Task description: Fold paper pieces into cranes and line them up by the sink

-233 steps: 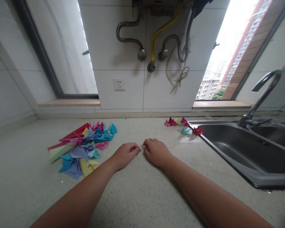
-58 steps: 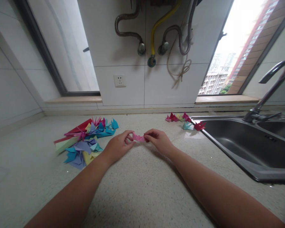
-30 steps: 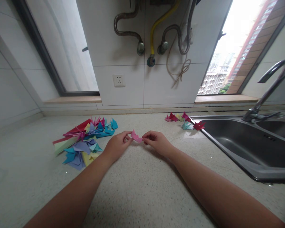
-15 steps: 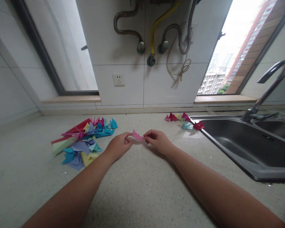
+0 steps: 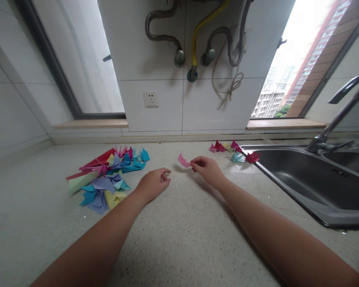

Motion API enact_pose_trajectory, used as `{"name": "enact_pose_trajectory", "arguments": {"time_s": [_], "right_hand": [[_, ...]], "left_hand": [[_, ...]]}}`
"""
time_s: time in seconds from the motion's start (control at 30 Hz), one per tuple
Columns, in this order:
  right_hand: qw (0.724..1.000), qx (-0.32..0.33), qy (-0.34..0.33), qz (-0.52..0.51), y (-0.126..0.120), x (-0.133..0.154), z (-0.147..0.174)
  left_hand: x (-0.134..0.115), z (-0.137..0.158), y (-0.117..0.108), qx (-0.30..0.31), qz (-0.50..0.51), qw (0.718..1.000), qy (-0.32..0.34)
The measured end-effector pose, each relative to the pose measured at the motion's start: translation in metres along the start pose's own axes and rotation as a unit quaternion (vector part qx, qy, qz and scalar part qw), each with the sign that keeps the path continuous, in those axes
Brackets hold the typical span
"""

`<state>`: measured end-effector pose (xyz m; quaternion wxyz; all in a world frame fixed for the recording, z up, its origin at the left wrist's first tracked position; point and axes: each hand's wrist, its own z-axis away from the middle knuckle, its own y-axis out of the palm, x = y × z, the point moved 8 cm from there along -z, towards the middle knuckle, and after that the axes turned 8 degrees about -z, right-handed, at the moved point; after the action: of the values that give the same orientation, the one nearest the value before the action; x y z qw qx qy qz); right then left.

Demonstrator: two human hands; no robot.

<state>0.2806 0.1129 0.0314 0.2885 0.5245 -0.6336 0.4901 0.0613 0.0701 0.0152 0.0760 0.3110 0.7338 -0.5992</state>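
Note:
A small pink origami piece (image 5: 184,160), folded with pointed tips, is pinched at its right end by my right hand (image 5: 208,170), just above the counter. My left hand (image 5: 154,183) rests on the counter to the left of it, fingers apart and holding nothing. Left of that hand lies a pile of folded paper pieces (image 5: 103,185) in blue, purple, yellow, pink, red and green. Beyond my right hand, by the sink, stand several small origami pieces (image 5: 218,146) in red, pink and yellow, along with a pale blue one (image 5: 237,157) and a red one (image 5: 252,157).
A steel sink (image 5: 290,199) with a chrome faucet (image 5: 326,131) is set into the speckled counter (image 5: 179,239) at the right. At the back, the tiled wall carries a socket (image 5: 151,99), hoses (image 5: 164,38) and a yellow pipe (image 5: 195,44). Windows flank it.
My left hand has let go of the pink origami piece, and its fingers have parted. My right hand has carried the piece slightly to the right, and it is now tilted.

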Motion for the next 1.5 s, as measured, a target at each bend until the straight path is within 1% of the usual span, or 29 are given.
{"name": "enact_pose_trajectory", "arguments": {"time_s": [0.13,0.23,0.3,0.4,0.5,0.6,0.7,0.87,1.1,1.33,1.43,1.5], "right_hand": [[0.996,-0.079,0.014,0.039,-0.031,-0.007,-0.017],[0.984,-0.138,0.033,0.111,-0.06,-0.014,-0.034],[0.967,-0.165,0.037,0.188,-0.079,-0.018,-0.046],[0.932,-0.208,0.056,0.29,-0.105,-0.026,-0.064],[0.907,-0.225,0.073,0.348,-0.118,-0.037,-0.081],[0.897,-0.217,0.08,0.377,-0.116,-0.05,-0.096],[0.894,-0.205,0.078,0.391,-0.108,-0.06,-0.102],[0.893,-0.189,0.075,0.402,-0.094,-0.073,-0.101],[0.891,-0.18,0.078,0.41,-0.089,-0.077,-0.1],[0.895,-0.176,0.074,0.404,-0.086,-0.071,-0.094],[0.891,-0.184,0.073,0.41,-0.082,-0.059,-0.084],[0.882,-0.176,0.061,0.433,-0.071,-0.045,-0.076]], "left_hand": [[0.001,0.0,0.001,0.002,-0.001,1.0,0.001],[0.002,-0.001,0.002,0.003,-0.003,1.0,0.005],[0.002,-0.002,0.004,0.006,-0.006,1.0,0.01],[0.003,-0.003,0.006,0.01,-0.011,1.0,0.018],[0.003,-0.004,0.007,0.013,-0.016,1.0,0.023],[0.002,-0.005,0.007,0.015,-0.02,0.999,0.026],[0.001,-0.006,0.006,0.014,-0.023,0.999,0.027],[0.0,-0.005,0.004,0.016,-0.03,0.999,0.028],[-0.002,-0.005,0.005,0.027,-0.04,0.999,0.023],[-0.002,-0.005,0.005,0.026,-0.04,0.999,0.023],[-0.002,-0.005,0.006,0.024,-0.039,0.999,0.03],[-0.002,-0.005,0.006,0.024,-0.037,0.998,0.033]]}}
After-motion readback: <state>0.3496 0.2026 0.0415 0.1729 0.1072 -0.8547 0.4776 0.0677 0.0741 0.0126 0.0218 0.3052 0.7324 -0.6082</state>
